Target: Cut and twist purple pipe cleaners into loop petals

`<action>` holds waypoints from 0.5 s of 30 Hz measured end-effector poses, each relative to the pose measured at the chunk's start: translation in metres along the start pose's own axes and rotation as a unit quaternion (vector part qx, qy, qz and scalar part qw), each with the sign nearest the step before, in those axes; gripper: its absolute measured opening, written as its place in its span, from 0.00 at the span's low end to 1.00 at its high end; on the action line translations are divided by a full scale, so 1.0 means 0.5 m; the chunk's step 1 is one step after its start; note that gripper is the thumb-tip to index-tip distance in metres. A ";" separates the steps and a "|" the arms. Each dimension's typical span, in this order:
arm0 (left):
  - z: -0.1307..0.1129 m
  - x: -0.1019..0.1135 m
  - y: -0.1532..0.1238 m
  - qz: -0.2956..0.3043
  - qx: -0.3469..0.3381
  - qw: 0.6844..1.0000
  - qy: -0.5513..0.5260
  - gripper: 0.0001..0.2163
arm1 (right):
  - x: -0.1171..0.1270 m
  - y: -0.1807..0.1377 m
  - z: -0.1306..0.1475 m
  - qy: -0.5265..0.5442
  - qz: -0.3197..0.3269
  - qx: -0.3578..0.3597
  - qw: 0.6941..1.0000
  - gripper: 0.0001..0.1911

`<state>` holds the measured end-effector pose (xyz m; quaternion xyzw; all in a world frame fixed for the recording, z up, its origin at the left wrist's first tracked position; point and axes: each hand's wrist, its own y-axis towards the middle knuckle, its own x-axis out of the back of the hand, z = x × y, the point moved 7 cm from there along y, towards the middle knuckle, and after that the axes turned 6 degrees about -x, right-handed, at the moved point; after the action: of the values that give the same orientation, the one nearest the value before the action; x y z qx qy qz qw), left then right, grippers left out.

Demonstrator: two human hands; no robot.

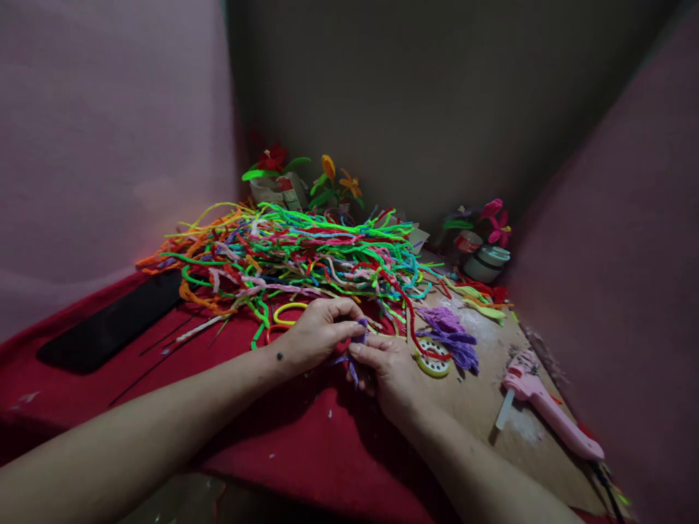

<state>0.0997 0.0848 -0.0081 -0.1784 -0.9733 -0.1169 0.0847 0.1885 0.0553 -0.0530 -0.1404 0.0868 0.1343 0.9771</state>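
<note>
Both hands meet above the front of the red-covered table. My left hand pinches a purple pipe cleaner between thumb and fingers. Just beside it, my right hand grips the same purple piece lower down, and its loose ends hang below the fingers. Part of the pipe cleaner is hidden by my fingers. Right of my hands lies a bundle of purple pipe cleaners, close to a yellow tape roll. Scissors with yellow and orange handles lie behind my left hand.
A large heap of coloured pipe cleaners spreads across the back. A pink glue gun lies on the brown board at right. A black flat object is at left. Pipe-cleaner flowers and a jar stand behind.
</note>
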 end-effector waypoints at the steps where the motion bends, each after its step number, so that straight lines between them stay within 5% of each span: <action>1: 0.000 -0.001 -0.001 -0.010 0.001 1.000 0.002 0.02 | 0.000 0.001 -0.001 0.003 0.000 0.001 1.000 0.12; 7: 0.003 0.003 0.004 0.013 0.044 0.999 -0.014 0.10 | 0.012 0.003 -0.008 0.008 -0.013 0.014 1.000 0.13; 15: 0.011 0.000 0.001 0.131 0.095 0.987 -0.001 0.12 | 0.029 0.011 0.000 0.061 -0.035 0.048 0.996 0.16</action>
<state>0.0990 0.0867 -0.0131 -0.2960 -0.9482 -0.0113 0.1151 0.2008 0.0640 -0.0576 -0.1048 0.1479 0.0864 0.9796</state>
